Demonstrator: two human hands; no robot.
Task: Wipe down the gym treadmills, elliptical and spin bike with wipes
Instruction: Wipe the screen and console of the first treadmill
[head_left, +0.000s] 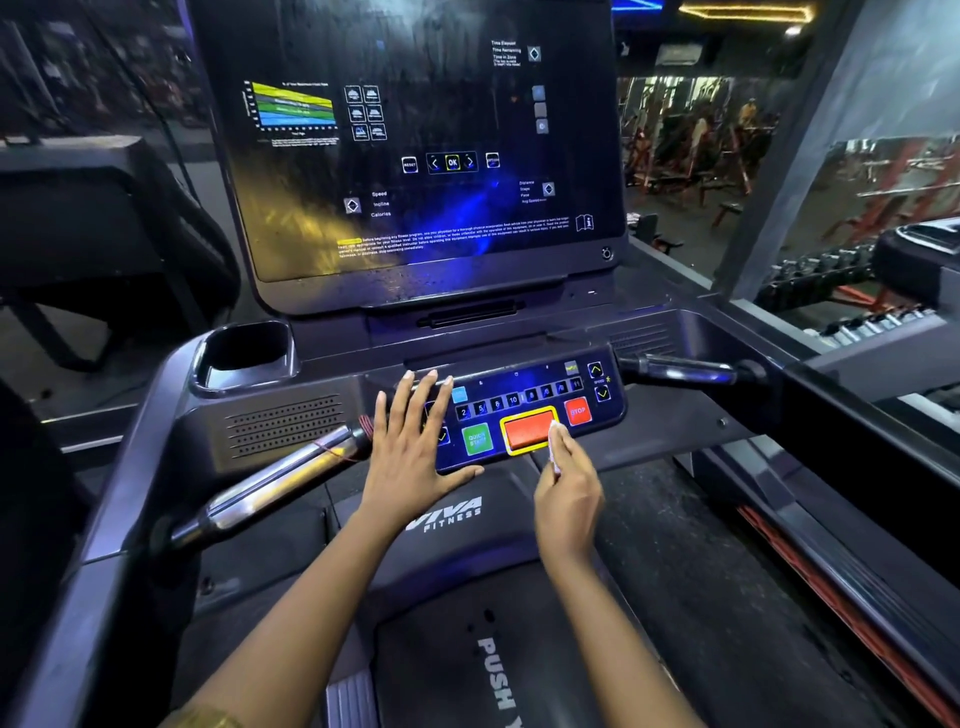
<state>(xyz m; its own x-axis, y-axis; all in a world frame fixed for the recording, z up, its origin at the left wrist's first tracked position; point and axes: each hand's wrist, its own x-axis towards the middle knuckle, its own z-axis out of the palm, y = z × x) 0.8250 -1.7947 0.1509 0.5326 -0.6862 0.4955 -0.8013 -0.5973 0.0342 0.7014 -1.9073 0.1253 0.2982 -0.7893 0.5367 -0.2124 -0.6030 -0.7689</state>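
I have the left grip (410, 447) laid flat on the left end of the keypad (540, 375), fingers straight and spread, holding nothing. I judge it is there to steady me against the treadmill (291, 426) while the other side works. The right grip (569, 493) pinches a small white wipe (555, 447) between thumb and fingertips, and the wipe's tip touches the right edge of the big red button (527, 431). Held as a narrow point like that, it looks meant to get along the yellow rim and between the keys rather than to sweep a broad face. The STOP key (577, 412) sits just beside it, so a light touch seems wise. The left palm covers the keys at that end, and only a sliver of an arrow key shows under it. Most of the wipe is folded out of sight in the right grip, so I cannot tell how large or how soiled it is. The screen (415, 156) is streaked with glare and its fine print is unreadable. I cannot pick out an elliptical or spin bike, and the gym at right is blurred.
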